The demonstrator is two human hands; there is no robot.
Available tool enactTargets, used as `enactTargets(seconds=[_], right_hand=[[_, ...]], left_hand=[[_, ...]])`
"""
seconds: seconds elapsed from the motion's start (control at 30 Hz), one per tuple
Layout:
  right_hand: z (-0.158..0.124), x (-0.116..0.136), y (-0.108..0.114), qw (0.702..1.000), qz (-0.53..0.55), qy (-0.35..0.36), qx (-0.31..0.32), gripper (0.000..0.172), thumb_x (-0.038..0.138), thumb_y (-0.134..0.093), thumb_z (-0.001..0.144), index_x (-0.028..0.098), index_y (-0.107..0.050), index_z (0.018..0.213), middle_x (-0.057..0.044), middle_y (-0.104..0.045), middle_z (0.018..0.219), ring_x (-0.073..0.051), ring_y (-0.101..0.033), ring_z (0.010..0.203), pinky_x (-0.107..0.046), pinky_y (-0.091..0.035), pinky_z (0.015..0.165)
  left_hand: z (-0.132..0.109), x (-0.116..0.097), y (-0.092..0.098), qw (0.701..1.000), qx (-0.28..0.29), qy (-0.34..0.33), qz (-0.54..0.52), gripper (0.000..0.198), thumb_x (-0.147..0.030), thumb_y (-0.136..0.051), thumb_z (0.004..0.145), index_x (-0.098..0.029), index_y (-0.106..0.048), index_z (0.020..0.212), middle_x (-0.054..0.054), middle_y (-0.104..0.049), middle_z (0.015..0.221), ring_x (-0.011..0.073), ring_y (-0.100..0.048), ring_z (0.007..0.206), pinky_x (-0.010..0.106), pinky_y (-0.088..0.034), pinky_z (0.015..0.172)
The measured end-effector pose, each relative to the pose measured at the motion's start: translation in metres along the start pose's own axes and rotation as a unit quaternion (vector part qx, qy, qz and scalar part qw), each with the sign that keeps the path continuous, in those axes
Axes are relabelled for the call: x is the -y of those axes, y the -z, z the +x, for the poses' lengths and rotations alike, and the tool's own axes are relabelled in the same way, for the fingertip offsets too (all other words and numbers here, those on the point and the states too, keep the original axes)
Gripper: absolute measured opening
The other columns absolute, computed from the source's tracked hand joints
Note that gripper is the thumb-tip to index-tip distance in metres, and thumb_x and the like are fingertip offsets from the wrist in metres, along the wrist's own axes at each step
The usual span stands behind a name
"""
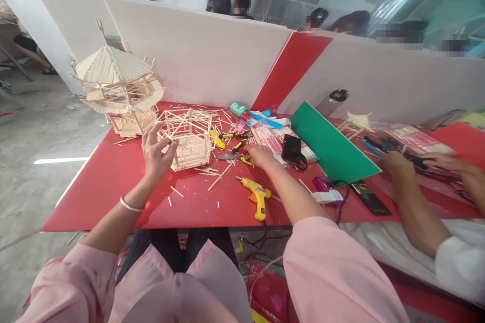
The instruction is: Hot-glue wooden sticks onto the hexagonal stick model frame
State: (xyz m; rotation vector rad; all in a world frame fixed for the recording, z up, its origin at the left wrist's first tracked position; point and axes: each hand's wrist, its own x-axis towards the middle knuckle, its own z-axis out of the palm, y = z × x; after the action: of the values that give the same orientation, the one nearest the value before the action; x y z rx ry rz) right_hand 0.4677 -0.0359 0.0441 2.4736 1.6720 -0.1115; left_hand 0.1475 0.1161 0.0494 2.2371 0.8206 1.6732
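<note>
My left hand [156, 154] is raised beside the near left of an open hexagonal frame of thin wooden sticks [191, 149]. Its thumb and index finger are pinched together; whatever may be between them is too small to make out. My right hand [260, 155] reaches over the table, its fingers closed at the yellow handles of a pair of pliers [245, 160]. The pliers' grey jaws point left toward the stick frame. Just below, a yellow glue gun [257, 197] lies on its side, nozzle to the left.
A roofed stick pavilion [117, 83] stands at the table's left. Loose sticks, more pliers [233, 135], packed sticks [271, 141] and a black device [291, 149] lie around. A green board [333, 144] leans at right, near a phone [369, 198]. Another person's hands [397, 164] work farther right.
</note>
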Motion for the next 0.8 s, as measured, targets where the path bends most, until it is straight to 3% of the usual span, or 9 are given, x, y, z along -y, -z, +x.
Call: enactTargets(seconds=[0.13,0.27,0.4,0.5,0.6,0.67,0.73,0.8], right_hand=[[-0.003,-0.011,0.007,1.000,-0.003,-0.003,0.006,0.041,0.020,-0.069,0.075,0.018,-0.066,0.116,-0.015,-0.065,0.126,-0.029,-0.061,0.118,-0.036,-0.045,0.096],[-0.017,-0.035,0.014,0.998,0.015,-0.051,0.024,0.040,0.031,-0.070,0.073,0.022,-0.067,0.112,-0.010,-0.069,0.121,-0.027,-0.066,0.106,-0.032,-0.048,0.084],[-0.028,-0.059,0.016,0.991,0.042,-0.119,0.041,0.038,0.040,-0.063,0.080,0.021,-0.067,0.113,-0.008,-0.074,0.105,-0.023,-0.069,0.088,-0.028,-0.048,0.071],[-0.021,-0.062,0.019,0.985,0.050,-0.167,0.019,0.044,0.044,-0.056,0.088,0.014,-0.065,0.119,-0.016,-0.072,0.112,-0.026,-0.070,0.096,-0.030,-0.049,0.074],[-0.006,-0.045,0.027,0.980,0.057,-0.190,-0.014,0.047,0.044,-0.053,0.093,0.007,-0.066,0.119,-0.024,-0.069,0.116,-0.032,-0.067,0.108,-0.035,-0.050,0.083],[-0.003,-0.019,0.032,0.983,0.069,-0.164,-0.042,0.045,0.039,-0.051,0.096,0.006,-0.064,0.124,-0.026,-0.066,0.123,-0.032,-0.064,0.116,-0.037,-0.049,0.093],[-0.015,0.017,0.032,0.990,0.092,-0.086,-0.059,0.041,0.035,-0.048,0.099,0.015,-0.060,0.133,-0.018,-0.062,0.135,-0.026,-0.060,0.124,-0.035,-0.046,0.102],[-0.041,0.057,0.023,0.989,0.133,0.050,-0.033,0.035,0.038,-0.048,0.100,0.035,-0.060,0.133,0.002,-0.064,0.136,-0.012,-0.060,0.123,-0.023,-0.045,0.103]], left_hand=[[0.001,0.004,0.000,1.000,0.000,0.003,-0.002,0.025,-0.033,-0.067,0.086,-0.023,-0.062,0.064,0.003,-0.065,0.130,0.0291,-0.051,0.126,0.050,-0.041,0.106],[0.001,0.010,0.000,1.000,-0.007,0.005,-0.013,0.024,-0.035,-0.068,0.086,-0.024,-0.063,0.065,0.004,-0.065,0.129,0.0293,-0.052,0.125,0.050,-0.042,0.105],[0.001,0.012,0.000,1.000,-0.005,0.017,-0.017,0.024,-0.037,-0.067,0.086,-0.024,-0.064,0.066,0.004,-0.064,0.130,0.0289,-0.053,0.124,0.049,-0.043,0.105],[0.003,0.010,-0.001,1.000,-0.010,0.015,-0.024,0.024,-0.036,-0.068,0.086,-0.024,-0.064,0.065,0.004,-0.065,0.128,0.0286,-0.054,0.123,0.049,-0.043,0.105],[0.007,0.009,-0.003,0.999,-0.014,0.014,-0.026,0.024,-0.035,-0.069,0.085,-0.023,-0.063,0.064,0.005,-0.066,0.126,0.0287,-0.054,0.122,0.050,-0.044,0.104],[0.010,0.009,-0.003,1.000,-0.014,0.018,-0.022,0.025,-0.034,-0.068,0.084,-0.022,-0.063,0.063,0.005,-0.066,0.125,0.0290,-0.054,0.121,0.050,-0.044,0.104],[0.014,0.009,-0.004,0.999,-0.008,0.024,-0.020,0.025,-0.033,-0.068,0.084,-0.022,-0.063,0.063,0.005,-0.067,0.125,0.0290,-0.055,0.121,0.049,-0.045,0.103],[0.018,0.009,-0.005,0.999,0.002,0.030,-0.023,0.025,-0.033,-0.067,0.085,-0.022,-0.062,0.063,0.005,-0.066,0.126,0.0285,-0.055,0.121,0.048,-0.045,0.103]])
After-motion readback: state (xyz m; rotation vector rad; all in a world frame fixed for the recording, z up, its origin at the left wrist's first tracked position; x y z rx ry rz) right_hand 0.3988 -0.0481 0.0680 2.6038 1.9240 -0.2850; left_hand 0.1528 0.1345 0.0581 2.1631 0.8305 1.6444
